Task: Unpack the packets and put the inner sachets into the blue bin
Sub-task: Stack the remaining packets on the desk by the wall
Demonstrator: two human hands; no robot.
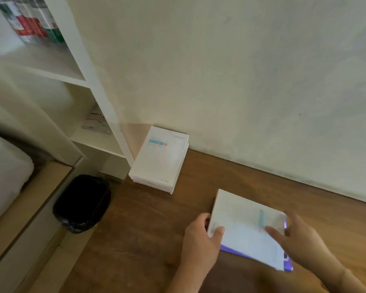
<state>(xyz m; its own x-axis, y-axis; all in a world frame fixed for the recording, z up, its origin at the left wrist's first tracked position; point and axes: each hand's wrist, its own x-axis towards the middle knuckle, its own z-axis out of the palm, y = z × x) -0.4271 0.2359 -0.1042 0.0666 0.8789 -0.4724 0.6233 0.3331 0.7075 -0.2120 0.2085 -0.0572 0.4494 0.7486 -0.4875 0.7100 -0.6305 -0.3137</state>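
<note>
while both hands work at the near edge of the wooden table (148,218), two groups of white packets show on it. one packet (244,227) is held between the hands; it is flat, white, with a pale teal bar printed near its right end, and it lies over something purple (287,265) whose edge peeks out along its near and right sides; whether that is a second packet or a bin i cannot tell. the held packet's long axis runs from far left to near right, its far corner aimed toward the wall (220,70).

the left hand (199,242) grips the packet's left edge, thumb curled over the top face and fingers wrapped behind. the right hand (300,240) rests on the right part, fingers spread and fairly straight across the top, fingertips near the teal bar.

well apart, at the far left of the table and against the wall, sits one stack of packets (160,159), several thick by its layered edges, exact number unclear. its long axis runs away from the viewer, with a blue label and red mark near the far end.

one black-lined waste bin (81,203) stands on the floor left of the table, below a white shelf unit (89,66) holding several red, green and white containers (32,20), blurred.
</note>
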